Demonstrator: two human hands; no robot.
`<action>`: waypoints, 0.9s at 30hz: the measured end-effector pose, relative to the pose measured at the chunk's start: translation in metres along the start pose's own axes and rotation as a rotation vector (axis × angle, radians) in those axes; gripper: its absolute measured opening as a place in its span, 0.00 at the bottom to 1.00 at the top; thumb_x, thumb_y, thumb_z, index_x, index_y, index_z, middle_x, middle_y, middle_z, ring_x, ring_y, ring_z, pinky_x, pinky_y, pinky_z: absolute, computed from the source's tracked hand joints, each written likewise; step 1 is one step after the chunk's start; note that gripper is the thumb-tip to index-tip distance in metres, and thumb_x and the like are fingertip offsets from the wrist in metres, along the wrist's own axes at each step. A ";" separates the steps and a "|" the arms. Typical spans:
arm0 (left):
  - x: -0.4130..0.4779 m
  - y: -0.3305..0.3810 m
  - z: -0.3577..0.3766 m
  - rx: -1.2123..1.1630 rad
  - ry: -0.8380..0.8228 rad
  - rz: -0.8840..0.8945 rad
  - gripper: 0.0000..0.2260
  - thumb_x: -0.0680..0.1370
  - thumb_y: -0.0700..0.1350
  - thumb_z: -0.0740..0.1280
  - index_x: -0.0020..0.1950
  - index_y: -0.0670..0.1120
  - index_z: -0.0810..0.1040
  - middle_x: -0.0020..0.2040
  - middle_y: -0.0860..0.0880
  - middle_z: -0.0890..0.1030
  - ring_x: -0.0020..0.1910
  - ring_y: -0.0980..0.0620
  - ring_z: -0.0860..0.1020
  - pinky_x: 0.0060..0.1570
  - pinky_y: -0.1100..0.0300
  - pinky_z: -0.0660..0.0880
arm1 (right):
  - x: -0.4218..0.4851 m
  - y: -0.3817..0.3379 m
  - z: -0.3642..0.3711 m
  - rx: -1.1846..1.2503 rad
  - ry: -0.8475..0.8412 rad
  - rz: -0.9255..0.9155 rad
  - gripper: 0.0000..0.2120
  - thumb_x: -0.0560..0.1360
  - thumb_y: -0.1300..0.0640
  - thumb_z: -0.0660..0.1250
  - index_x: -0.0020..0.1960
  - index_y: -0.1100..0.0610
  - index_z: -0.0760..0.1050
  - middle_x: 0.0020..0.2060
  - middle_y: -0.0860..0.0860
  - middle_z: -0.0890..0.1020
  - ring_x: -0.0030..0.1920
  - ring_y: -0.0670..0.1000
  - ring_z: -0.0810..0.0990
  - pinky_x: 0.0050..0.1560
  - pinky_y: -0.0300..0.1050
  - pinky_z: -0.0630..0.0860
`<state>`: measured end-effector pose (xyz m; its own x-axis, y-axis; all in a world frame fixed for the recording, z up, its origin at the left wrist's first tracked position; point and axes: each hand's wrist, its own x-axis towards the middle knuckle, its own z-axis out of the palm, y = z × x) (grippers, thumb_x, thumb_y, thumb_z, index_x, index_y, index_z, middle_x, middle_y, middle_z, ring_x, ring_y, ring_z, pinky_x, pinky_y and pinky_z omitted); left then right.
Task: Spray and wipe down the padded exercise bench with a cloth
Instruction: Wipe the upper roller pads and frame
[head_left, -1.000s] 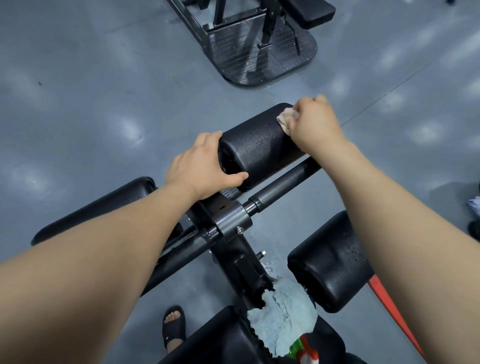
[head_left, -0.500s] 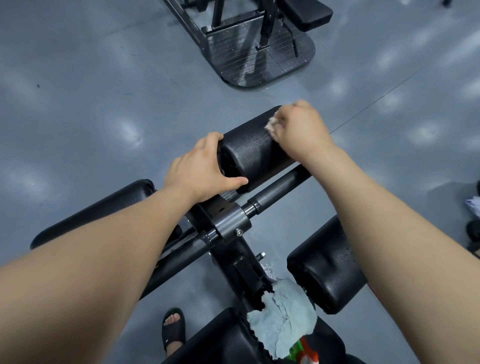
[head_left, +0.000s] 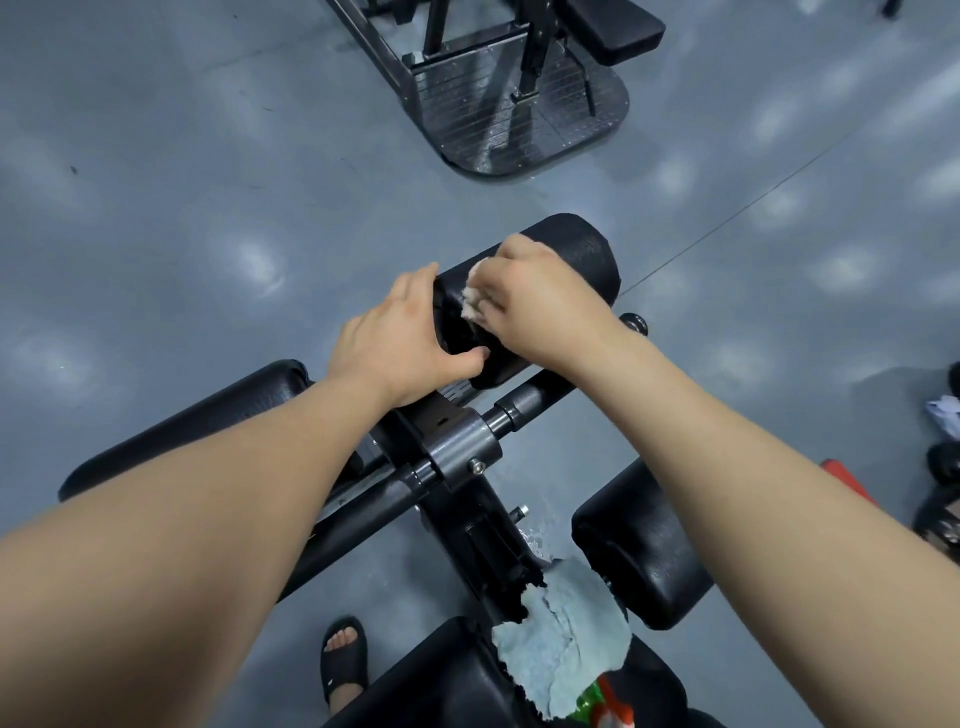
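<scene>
At far left, a long black roller pad (head_left: 182, 426) of the bench (head_left: 457, 452) lay low across the frame, partly hidden under the left forearm. A foot in a black sandal (head_left: 343, 662) stood on the grey floor (head_left: 156, 208) beside the bench's seat pad (head_left: 441, 686).

The left hand (head_left: 405, 343) gripped the inner end of the upper roller pad (head_left: 582, 249), fingers laid over the far side and thumb hooked round the near edge. Just beside it, the right hand (head_left: 540, 306) was curled round a pale cloth (head_left: 474, 296), pressing it onto the top of that same pad near the inner end. Only a small part of the cloth showed past the knuckles. The two hands were close together but apart.

Below them, a dark crossbar (head_left: 524, 400) ran through a metal collar on the central post. A crumpled blue cloth (head_left: 566, 634) lay on the front of the seat pad, against the post's base. A spray bottle (head_left: 608, 709), red and green, showed at the bottom edge, touching the blue cloth. Right of these sat a short black roller pad (head_left: 639, 551).

Another machine (head_left: 519, 104) stood at top centre, well apart.
</scene>
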<state>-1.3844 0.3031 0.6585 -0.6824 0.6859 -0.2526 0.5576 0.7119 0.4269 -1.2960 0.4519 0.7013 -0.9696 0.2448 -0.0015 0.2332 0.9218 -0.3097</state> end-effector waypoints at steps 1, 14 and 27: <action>0.000 0.000 0.000 0.003 -0.004 0.000 0.47 0.69 0.72 0.68 0.81 0.55 0.54 0.78 0.56 0.62 0.67 0.47 0.75 0.61 0.49 0.71 | 0.002 0.008 -0.002 -0.006 0.015 0.033 0.07 0.78 0.55 0.67 0.53 0.54 0.82 0.50 0.52 0.75 0.53 0.59 0.76 0.51 0.49 0.76; 0.000 -0.001 -0.001 -0.008 0.013 0.012 0.44 0.65 0.73 0.70 0.74 0.58 0.57 0.71 0.54 0.71 0.61 0.45 0.78 0.56 0.49 0.72 | 0.008 0.004 0.000 -0.023 0.023 0.138 0.08 0.79 0.56 0.65 0.49 0.56 0.83 0.47 0.50 0.70 0.50 0.61 0.75 0.48 0.44 0.70; 0.001 -0.002 -0.001 -0.018 0.002 0.022 0.43 0.67 0.72 0.69 0.77 0.57 0.58 0.74 0.56 0.65 0.63 0.47 0.77 0.59 0.49 0.73 | 0.011 0.044 -0.011 -0.039 0.086 0.362 0.07 0.79 0.57 0.66 0.51 0.60 0.81 0.54 0.59 0.76 0.52 0.62 0.79 0.53 0.46 0.74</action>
<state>-1.3865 0.3020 0.6578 -0.6714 0.7008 -0.2411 0.5636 0.6940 0.4480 -1.2955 0.4984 0.6985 -0.8142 0.5801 -0.0235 0.5642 0.7812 -0.2671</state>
